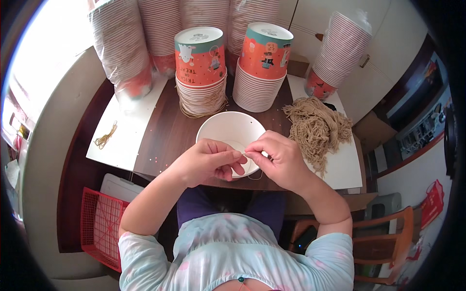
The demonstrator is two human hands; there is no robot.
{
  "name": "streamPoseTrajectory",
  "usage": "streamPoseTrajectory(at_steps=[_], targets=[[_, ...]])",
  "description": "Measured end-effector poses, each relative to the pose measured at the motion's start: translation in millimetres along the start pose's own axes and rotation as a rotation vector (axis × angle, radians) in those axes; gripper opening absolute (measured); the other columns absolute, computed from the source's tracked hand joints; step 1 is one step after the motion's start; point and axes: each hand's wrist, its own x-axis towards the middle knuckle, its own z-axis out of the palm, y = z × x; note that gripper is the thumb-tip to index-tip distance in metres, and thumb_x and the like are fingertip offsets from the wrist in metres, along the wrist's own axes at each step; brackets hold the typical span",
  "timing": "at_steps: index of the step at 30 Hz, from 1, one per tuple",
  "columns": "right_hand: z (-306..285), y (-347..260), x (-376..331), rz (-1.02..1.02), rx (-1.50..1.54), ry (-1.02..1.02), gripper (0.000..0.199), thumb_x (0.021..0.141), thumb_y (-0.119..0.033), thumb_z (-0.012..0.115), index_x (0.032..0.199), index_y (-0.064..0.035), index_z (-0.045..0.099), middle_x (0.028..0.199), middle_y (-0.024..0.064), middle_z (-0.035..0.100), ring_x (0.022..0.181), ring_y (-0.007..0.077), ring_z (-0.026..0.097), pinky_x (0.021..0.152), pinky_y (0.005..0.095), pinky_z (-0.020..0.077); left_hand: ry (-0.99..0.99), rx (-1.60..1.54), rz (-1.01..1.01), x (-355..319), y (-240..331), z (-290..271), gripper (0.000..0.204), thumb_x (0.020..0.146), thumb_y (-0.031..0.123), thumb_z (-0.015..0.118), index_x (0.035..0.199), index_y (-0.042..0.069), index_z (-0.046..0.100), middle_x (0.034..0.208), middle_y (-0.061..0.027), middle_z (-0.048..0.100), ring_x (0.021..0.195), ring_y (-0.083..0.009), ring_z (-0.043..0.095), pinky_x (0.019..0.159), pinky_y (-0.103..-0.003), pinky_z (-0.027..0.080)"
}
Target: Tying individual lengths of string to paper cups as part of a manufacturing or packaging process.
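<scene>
A white paper bucket (224, 127) stands mouth up at the table's near edge, a small dark hole in its far-right wall. Over its near side my left hand (209, 161) and my right hand (280, 161) meet, thumb and forefinger of each pinched together. Between the fingertips runs a thin pale cord (244, 153), mostly hidden by the fingers; a thin loop shows below the bucket's near rim. A small white tip also pokes out of my right hand; I cannot make out what it is. Right of the bucket lies a tangled heap of beige cords (318, 130).
Behind the bucket stand two upside-down stacks of orange printed buckets (200, 58) (264, 53), cords looped round the left stack's base. Plastic-wrapped bucket stacks (119, 43) (342, 46) line the back. A small cord bundle (106, 137) lies left. A red basket (99, 225) sits below.
</scene>
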Motion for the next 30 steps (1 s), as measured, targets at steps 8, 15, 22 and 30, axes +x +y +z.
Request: streamPoseTrajectory(at_steps=[8,15,22,30], targets=[[-3.2,-7.9,-11.7,-0.062,-0.159,-0.060,0.009,0.073,-0.009,0.071,0.079,-0.0088,0.064,0.067,0.0063,0.056,0.061,0.0256,0.058,0.054,0.0357,0.0471,0.096,0.359,0.262,-7.8,-21.0,10.5,0.014,0.087,0.011,0.061,0.087,-0.001,0.069,0.072,-0.0042,0.064,0.063,-0.0095,0.058,0.056,-0.023,0.048],[-9.1,17.3,-12.2,0.183,-0.030,-0.010,0.006,0.077,-0.008,0.067,0.080,-0.0037,0.065,0.076,0.0088,0.056,0.069,0.0219,0.059,0.062,0.0317,0.0479,0.342,1.349,0.956,59.4,25.2,-29.9,0.036,0.071,0.016,0.071,0.105,0.005,0.065,0.102,-0.0154,0.060,0.095,-0.0338,0.058,0.086,-0.041,0.047],[-19.6,41.7,2.1,0.419,0.128,0.016,0.013,0.081,-0.011,0.067,0.085,0.0013,0.067,0.079,0.0071,0.060,0.070,0.0137,0.059,0.065,0.0279,0.0483,0.174,1.421,0.513,108.2,21.3,-62.3,0.031,0.075,0.008,0.061,0.105,0.001,0.064,0.084,-0.0150,0.065,0.081,-0.0297,0.063,0.075,-0.037,0.050],[16.4,45.2,20.7,0.710,0.360,-0.230,0.015,0.084,-0.015,0.067,0.086,0.0001,0.068,0.074,-0.0003,0.062,0.066,0.0063,0.054,0.062,0.0238,0.0450,0.462,0.548,0.348,27.2,-45.4,-32.2,0.034,0.084,0.008,0.060,0.115,-0.005,0.057,0.074,-0.0001,0.058,0.063,-0.0050,0.052,0.054,-0.021,0.042]])
